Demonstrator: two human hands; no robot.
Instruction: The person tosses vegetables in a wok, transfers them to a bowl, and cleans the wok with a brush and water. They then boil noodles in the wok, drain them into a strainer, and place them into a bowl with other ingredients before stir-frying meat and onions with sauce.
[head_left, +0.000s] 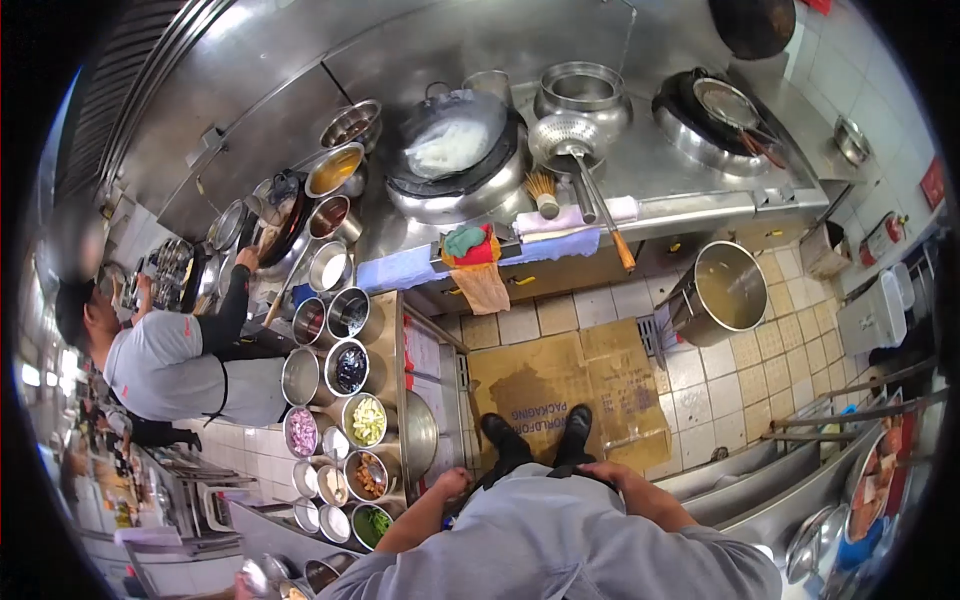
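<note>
Shows as black clothing (512, 458) at the waist, below the grey shirt (545, 525), with the long direction of its upper edge seeming to run side to side between the two grips. Lies just inward of the right grip (602, 472), toward the body's midline, and appears to touch it; lies to the right of the left grip (453, 484), with contact there too unclear to call. Looks nearer to the right grip, by a little. Cannot tell how wide or narrow either grip is: rounded in on the left, partly hidden on the right, with no object plainly held in either. Farther out, on the left grip's outer side: green leaves (374, 523) and brown chunks (370, 474) in separate steel pots, both well away from the right grip. Ahead, below the waist: black shoes (576, 424) on flattened cardboard (625, 395), then, well beyond, a wok (485, 112) with whitish contents.
</note>
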